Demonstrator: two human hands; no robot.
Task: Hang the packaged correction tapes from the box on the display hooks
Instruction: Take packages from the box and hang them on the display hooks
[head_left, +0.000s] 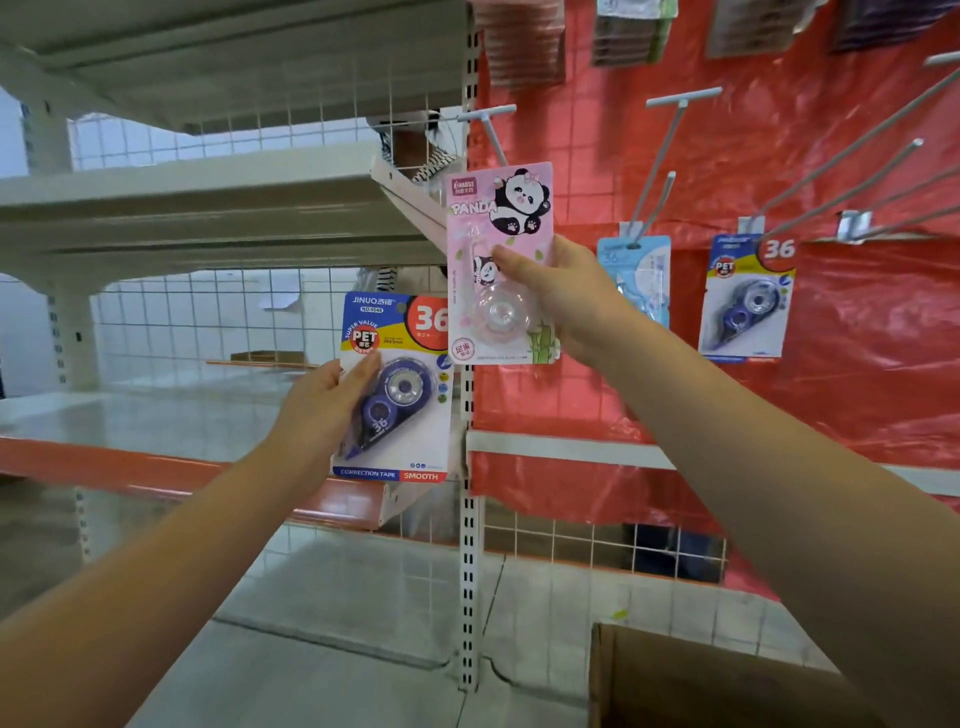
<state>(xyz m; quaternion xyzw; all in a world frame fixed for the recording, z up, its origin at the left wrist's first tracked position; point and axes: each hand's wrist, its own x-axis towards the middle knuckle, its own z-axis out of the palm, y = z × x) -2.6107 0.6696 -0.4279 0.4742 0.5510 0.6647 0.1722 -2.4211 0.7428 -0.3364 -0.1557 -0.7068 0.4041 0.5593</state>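
My right hand (563, 296) grips a pink panda correction tape pack (500, 218) by its right edge, held upright with its top just under the leftmost display hook (491, 127). My left hand (324, 405) holds a blue-and-yellow "36" correction tape pack (402, 395) lower and to the left. On the red wire-grid panel, a light blue pack (636, 275) hangs on the second hook (662, 156) and another blue "36" pack (745, 296) hangs further right. The cardboard box (691, 680) sits at the bottom right, its contents hidden.
Several bare long hooks (852, 156) jut out from the panel at the upper right. White metal shelves (208, 202) with an orange-edged shelf (171, 473) stand at left. A slotted upright post (469, 545) divides shelves and panel. Other packaged goods (524, 41) hang at the top.
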